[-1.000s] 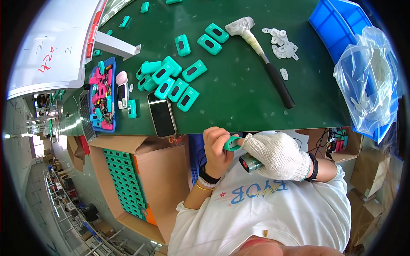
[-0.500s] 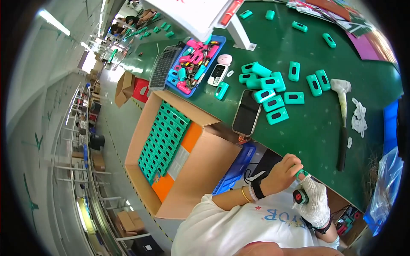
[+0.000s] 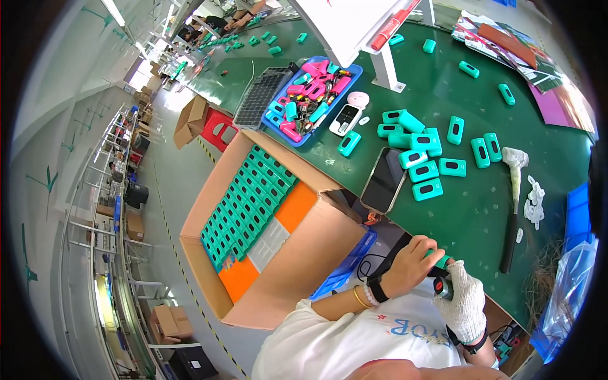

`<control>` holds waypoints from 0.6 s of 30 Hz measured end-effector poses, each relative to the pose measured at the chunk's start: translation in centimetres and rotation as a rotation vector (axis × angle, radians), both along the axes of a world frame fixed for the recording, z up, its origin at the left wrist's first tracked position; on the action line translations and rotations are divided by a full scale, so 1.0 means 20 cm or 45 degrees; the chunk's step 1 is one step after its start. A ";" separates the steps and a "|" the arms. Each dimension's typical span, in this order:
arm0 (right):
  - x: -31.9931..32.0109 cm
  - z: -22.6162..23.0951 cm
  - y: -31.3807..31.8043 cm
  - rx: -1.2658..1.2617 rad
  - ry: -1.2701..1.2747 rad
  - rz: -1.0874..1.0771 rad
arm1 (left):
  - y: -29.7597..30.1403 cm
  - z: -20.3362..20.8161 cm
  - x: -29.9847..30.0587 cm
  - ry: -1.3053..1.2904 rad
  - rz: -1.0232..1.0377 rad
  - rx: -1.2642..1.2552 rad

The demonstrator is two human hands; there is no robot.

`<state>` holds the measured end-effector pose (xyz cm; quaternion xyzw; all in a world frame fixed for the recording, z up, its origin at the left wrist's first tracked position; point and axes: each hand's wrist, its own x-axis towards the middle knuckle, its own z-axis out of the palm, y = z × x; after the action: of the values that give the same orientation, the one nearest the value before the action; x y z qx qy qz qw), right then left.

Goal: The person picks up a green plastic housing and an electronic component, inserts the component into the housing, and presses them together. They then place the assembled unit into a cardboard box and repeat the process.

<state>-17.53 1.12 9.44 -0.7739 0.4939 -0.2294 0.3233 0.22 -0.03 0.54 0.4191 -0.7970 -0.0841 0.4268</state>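
Blue shirt lettering (image 3: 399, 327), seemingly part-hidden, lies beside the right hand (image 3: 464, 305).

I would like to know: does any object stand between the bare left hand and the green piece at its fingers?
Nothing visible does: the left hand has its fingers on the green piece. The gloved right hand is on the other side, and its dark part with a red end sits below, not between.
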 end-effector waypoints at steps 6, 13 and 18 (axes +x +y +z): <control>0.01 0.01 -0.02 0.183 -0.147 -0.287 | 0.00 0.03 0.07 0.304 0.129 0.286; 0.08 0.10 -0.11 -0.008 -0.083 -0.108 | 0.07 0.02 0.12 0.480 -0.021 0.569; 0.09 0.10 -0.14 0.183 0.167 0.107 | 0.06 0.06 0.13 0.349 -0.157 0.473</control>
<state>-15.80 -1.74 11.54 -0.7822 0.4962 -0.1284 0.3541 2.87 1.25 1.74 0.4257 -0.7264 -0.3115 0.4406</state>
